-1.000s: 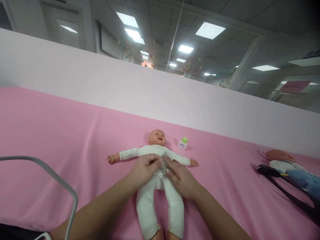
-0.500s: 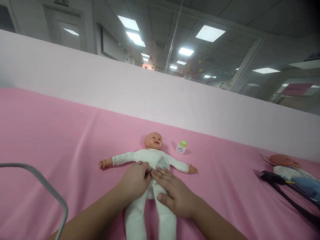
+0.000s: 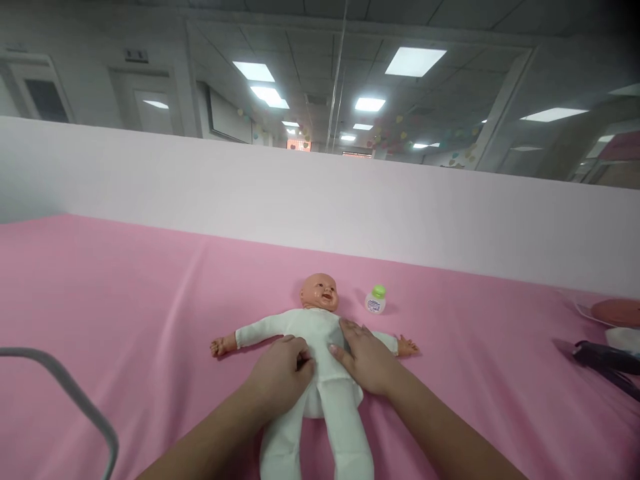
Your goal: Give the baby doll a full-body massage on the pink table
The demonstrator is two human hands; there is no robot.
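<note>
1 doll being touched on its torso, left hand being curled, grip impossible to tell, right hand being laid open, nothing held

Can read no word, number or brand for certain. On the bottle, can see a label — a few short lines of dark print, too tiny to make out. Above a door in the background, can see a small dark sign with paler marks, too blurred to read. Farther back, can find an orange panel — cannot tell whether lettered at such small size.
</note>
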